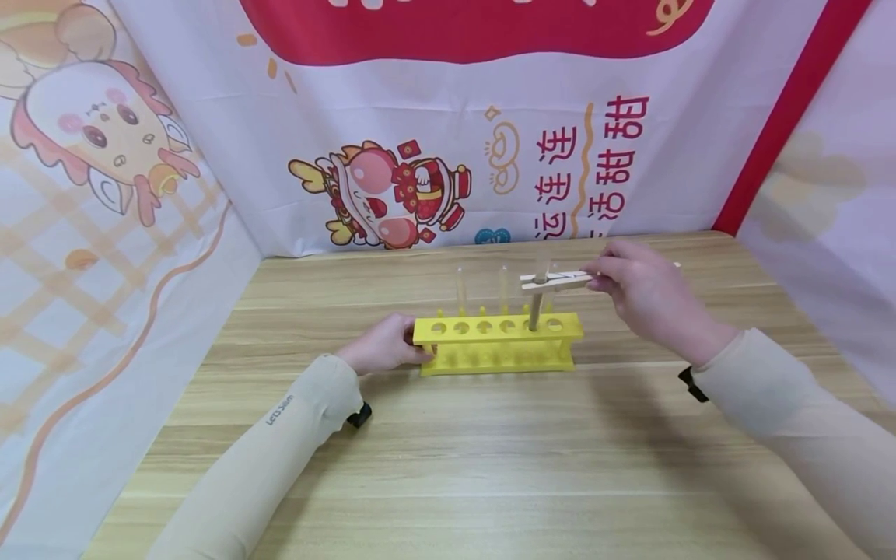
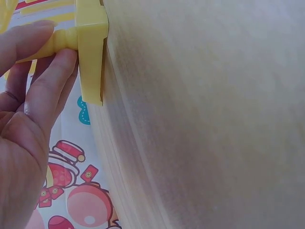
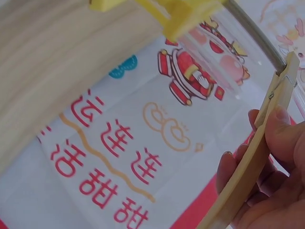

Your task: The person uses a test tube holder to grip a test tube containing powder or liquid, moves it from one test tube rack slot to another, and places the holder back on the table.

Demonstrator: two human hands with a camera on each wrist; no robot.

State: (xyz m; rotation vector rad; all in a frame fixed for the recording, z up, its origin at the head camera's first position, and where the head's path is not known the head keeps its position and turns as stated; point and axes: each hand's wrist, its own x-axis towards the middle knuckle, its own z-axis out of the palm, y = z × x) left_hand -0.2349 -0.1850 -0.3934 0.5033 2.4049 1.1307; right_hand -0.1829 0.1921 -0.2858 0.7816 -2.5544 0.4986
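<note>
A yellow test tube rack (image 1: 494, 339) stands on the wooden table. My left hand (image 1: 383, 342) grips its left end; in the left wrist view, thumb and fingers close round a yellow post (image 2: 64, 39). My right hand (image 1: 647, 292) holds a wooden test tube holder (image 1: 563, 282), seen close in the right wrist view with its metal spring. The holder's jaws clasp a test tube (image 1: 535, 311) with greyish-brown contents near its top. This tube stands almost upright, its lower end at a rack hole right of the middle. How deep it sits is hard to tell.
Clear tubes, including one at the left (image 1: 461, 289) and one near the middle (image 1: 504, 288), rise along the rack's back row of pegs. A printed cloth backdrop (image 1: 434, 101) hangs behind the table (image 1: 448, 467), with further printed cloth on both sides.
</note>
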